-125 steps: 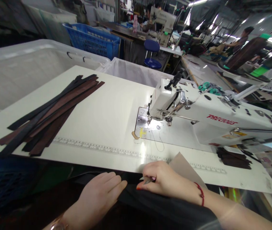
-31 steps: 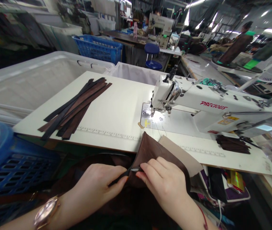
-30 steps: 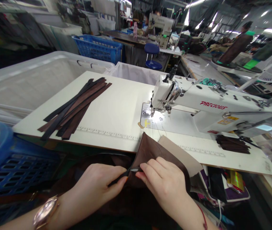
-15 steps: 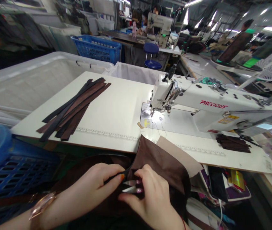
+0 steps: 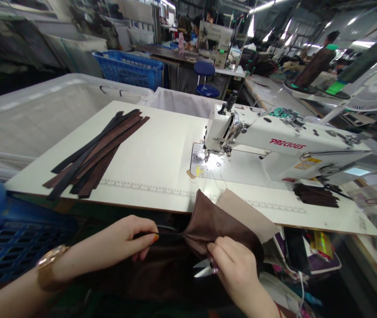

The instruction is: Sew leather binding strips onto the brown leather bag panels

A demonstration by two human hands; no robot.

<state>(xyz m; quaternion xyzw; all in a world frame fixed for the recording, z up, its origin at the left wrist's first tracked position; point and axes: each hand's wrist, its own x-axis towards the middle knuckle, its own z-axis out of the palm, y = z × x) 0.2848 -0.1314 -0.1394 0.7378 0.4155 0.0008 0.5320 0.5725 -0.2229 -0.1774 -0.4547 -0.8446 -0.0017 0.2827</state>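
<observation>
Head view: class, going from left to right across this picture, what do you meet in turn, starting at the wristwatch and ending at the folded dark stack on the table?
Wristwatch → left hand → snips → right hand → folded dark stack.

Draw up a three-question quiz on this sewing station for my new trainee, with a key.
1. Which of the person's hands holds the snips?
2. True or false: in the picture, the sewing machine is to the left of the crisscrossed strips.
3. Choose one. The blades of the snips are: (a) closed together, (b) apart, (c) out of sight.

Key:
1. The right hand.
2. False; it is to their right.
3. (b)
</observation>
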